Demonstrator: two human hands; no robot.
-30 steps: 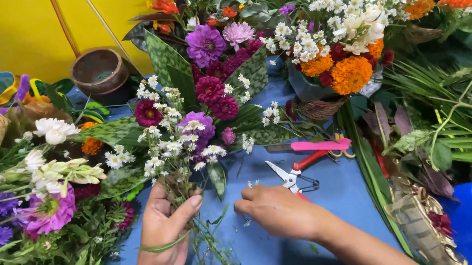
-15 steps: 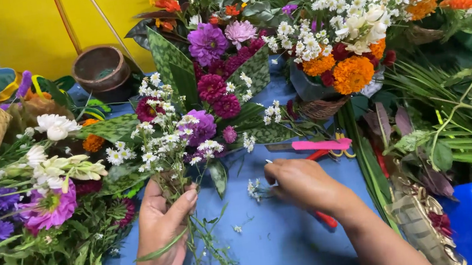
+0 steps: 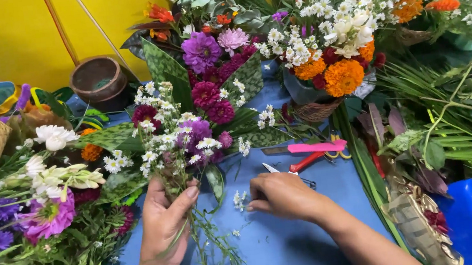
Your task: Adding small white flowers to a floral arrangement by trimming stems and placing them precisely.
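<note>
We cannot see the fingertips of our right hand (image 3: 281,195): they curl under toward a small white sprig (image 3: 237,198), so whether they pinch it is unclear. That hand also covers part of the scissors (image 3: 310,156), whose blades we glimpse only at one tip. Our left hand (image 3: 165,220) wraps the bunch of stems (image 3: 182,156), hiding their middle. The desk (image 3: 284,245) runs off the bottom edge, as do both forearms and the blue tub (image 3: 471,218) at the right.

— Any packages, labels, signs or screens on this flower table?

— None that I can make out: no wrapped package, no tag, no sign, no screen (only loose blooms, greenery and tools, which don't count here).
</note>
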